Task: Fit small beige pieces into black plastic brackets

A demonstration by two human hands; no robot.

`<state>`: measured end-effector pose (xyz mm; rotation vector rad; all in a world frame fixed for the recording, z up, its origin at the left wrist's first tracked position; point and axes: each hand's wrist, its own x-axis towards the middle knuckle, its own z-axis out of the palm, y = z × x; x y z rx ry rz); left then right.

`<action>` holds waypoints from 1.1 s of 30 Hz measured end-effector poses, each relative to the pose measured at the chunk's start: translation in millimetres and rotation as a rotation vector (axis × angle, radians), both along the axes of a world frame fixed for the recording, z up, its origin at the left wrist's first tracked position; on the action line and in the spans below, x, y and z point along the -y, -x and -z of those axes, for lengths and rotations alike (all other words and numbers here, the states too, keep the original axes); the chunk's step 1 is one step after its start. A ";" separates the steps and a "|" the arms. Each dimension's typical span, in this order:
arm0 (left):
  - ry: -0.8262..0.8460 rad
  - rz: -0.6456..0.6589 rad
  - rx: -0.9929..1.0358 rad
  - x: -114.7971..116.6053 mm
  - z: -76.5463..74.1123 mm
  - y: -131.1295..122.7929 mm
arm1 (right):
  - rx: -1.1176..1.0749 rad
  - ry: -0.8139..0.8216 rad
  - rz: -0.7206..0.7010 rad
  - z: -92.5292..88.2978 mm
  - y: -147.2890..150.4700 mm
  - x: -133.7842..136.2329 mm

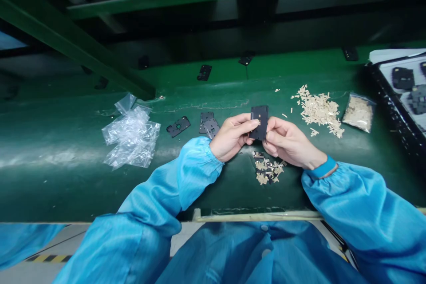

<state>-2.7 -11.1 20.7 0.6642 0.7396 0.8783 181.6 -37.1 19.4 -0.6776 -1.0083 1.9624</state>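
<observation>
A flat black plastic plate [262, 117] with small cutouts is held up above the green bench. My left hand [233, 135] grips its left side, the thumb lying across its face. At its lower right edge, the fingers of my right hand [286, 140] are pinched together; whether they also hold a small piece is too fine to tell. Just below the hands lies a small heap of beige and black bits [268, 171]. Two similar black plates [210, 126] rest beside my left wrist, partly overlapping. Another black plate with a round hole [178, 127] lies farther left.
Clear plastic bags [133, 135] are piled at the left. Right of my hands are a loose pile of beige strips [321, 111] and a filled bag [359, 112]. A black-rimmed tray [392, 97] with black parts stands at far right. A green post [83, 40] slants at upper left.
</observation>
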 end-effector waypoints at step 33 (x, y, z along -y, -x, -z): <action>-0.151 -0.202 -0.137 -7.3 2.6 2.5 | 0.151 0.083 0.327 -6.7 -3.0 -10.6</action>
